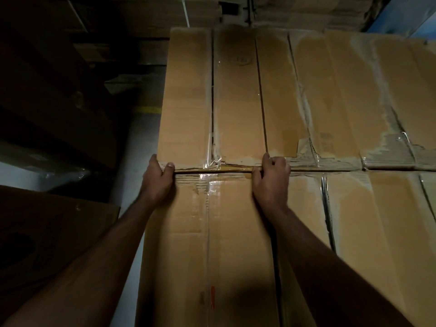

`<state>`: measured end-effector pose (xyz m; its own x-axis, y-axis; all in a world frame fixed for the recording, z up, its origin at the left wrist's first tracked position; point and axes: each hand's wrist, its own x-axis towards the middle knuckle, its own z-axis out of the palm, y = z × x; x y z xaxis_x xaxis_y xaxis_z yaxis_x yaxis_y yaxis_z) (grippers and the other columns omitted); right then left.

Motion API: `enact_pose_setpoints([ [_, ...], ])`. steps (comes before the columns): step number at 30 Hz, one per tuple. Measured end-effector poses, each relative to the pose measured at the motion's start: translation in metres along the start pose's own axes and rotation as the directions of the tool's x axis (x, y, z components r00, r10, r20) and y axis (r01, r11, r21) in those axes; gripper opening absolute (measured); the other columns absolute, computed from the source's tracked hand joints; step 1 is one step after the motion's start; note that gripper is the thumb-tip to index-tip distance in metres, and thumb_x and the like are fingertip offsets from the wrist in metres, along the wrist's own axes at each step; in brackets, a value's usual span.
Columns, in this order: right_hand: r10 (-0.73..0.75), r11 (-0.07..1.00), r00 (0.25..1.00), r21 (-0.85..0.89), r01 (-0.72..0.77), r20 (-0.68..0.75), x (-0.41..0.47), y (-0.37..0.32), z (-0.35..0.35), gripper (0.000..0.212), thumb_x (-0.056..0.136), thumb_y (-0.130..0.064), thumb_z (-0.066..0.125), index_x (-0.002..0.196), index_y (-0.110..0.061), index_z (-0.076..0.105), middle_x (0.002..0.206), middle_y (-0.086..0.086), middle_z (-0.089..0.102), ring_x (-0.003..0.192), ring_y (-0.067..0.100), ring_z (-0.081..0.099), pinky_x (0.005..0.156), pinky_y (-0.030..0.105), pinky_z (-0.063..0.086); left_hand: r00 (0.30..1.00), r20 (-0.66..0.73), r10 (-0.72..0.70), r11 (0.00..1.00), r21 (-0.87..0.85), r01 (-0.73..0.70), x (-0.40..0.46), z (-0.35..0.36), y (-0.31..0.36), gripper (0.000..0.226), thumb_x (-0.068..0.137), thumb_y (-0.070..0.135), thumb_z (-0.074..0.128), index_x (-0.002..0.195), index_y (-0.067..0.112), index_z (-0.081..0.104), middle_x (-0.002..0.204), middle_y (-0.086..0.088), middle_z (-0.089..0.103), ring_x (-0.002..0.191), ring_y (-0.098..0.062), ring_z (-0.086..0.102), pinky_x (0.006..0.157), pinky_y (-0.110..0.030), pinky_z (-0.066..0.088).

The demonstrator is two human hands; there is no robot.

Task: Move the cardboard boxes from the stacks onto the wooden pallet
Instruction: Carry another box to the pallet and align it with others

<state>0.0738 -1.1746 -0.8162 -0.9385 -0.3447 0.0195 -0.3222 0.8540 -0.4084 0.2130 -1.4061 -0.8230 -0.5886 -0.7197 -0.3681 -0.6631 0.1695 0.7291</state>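
A single head-worn wide-angle view looks forward and slightly up, close against a stack of cardboard boxes (236,102) at arm's reach.

Two hands (158,182) grip one of several stacked cardboard boxes (212,109).

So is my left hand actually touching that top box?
Touching. The head view shows the left hand curled over the near left corner of the top box, thumb on its front edge.
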Motion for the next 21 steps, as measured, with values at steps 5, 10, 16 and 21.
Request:
enact_pose_setpoints([
  [5, -0.126, 0.992, 0.992, -0.002, 0.126, -0.018, -0.001, 0.010, 0.005, 0.041, 0.089, -0.015, 0.067, 0.128, -0.003, 0.060, 0.114, 0.017, 0.052, 0.106, 0.030, 0.046, 0.089, 0.035, 0.043, 1.000, 0.024, -0.010, 0.999, -0.041, 0.011, 0.016, 0.000, -0.020, 0.072, 0.088, 0.052, 0.046, 0.146, 0.011, 0.030, 0.136, -0.014, 0.057, 0.124, -0.031, 0.056, 0.107, -0.051, 0.045],
  [10, -0.140, 0.972, 0.987, -0.178, 0.152, 0.075, -0.001, 0.008, 0.003, 0.046, 0.092, -0.021, 0.062, 0.132, -0.001, 0.054, 0.121, 0.019, 0.052, 0.107, 0.033, 0.047, 0.087, 0.044, 0.049, 0.993, -0.029, 0.114, 0.965, 0.240, -0.104, -0.004, 0.005, -0.009, 0.074, 0.101, 0.042, 0.041, 0.160, 0.016, 0.006, 0.163, -0.022, 0.017, 0.148, -0.040, 0.021, 0.119, -0.053, 0.021],
  [16, -0.130, 0.940, 0.947, -0.266, 0.212, 0.295, -0.028, -0.001, -0.002, 0.069, 0.101, -0.046, 0.041, 0.157, -0.014, 0.015, 0.163, 0.018, 0.008, 0.148, 0.036, 0.012, 0.120, 0.050, 0.014, 0.945, 0.142, 0.295, 0.699, 0.642, -0.315, -0.023, 0.009, -0.019, 0.093, 0.086, 0.073, 0.033, 0.160, 0.024, 0.006, 0.166, -0.019, -0.008, 0.153, -0.038, -0.004, 0.118, -0.062, 0.008],
  [21, -0.142, 0.908, 0.941, -0.338, 0.248, 0.308, -0.042, 0.008, 0.010, 0.066, 0.103, -0.048, 0.028, 0.158, -0.022, 0.003, 0.166, 0.008, -0.004, 0.153, 0.032, -0.001, 0.116, 0.062, -0.005, 0.938, 0.113, 0.328, 0.654, 0.690, -0.312, -0.026, 0.019, -0.013, 0.090, 0.088, 0.068, 0.033, 0.160, 0.017, 0.013, 0.165, -0.025, 0.000, 0.151, -0.044, 0.005, 0.120, -0.055, 0.010],
])
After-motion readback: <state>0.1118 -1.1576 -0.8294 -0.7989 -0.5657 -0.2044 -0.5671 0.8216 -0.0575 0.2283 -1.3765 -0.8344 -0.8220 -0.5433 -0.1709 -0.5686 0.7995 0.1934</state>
